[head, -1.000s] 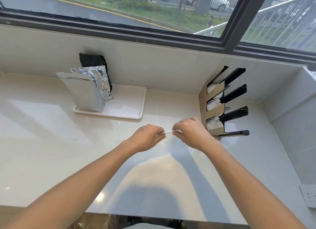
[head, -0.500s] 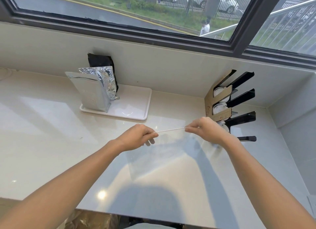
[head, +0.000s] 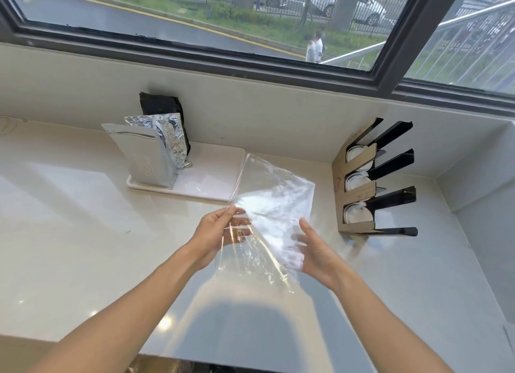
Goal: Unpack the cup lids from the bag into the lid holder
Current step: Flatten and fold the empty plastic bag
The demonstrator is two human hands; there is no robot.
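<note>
Held empty clear bag [head: 274, 205] over bench [head: 83, 233].
Left hand [head: 214, 234] pinched edge, right hand [head: 313, 251] splayed underneath; could slip, flimsy film.

Plenty of bare bench [head: 69, 233] is seen on the left side and along the near edge, so passage there is unblocked. The middle is taken up by the clear bag [head: 273, 205], held up between both hands above the surface. Behind it, the white tray [head: 211, 183] with upright foil pouches [head: 150, 155] is parked near the wall. The right corner is crowded by the lid holder [head: 370, 177], whose black arms stick out toward the side wall, with lids seen in its slots.
</note>
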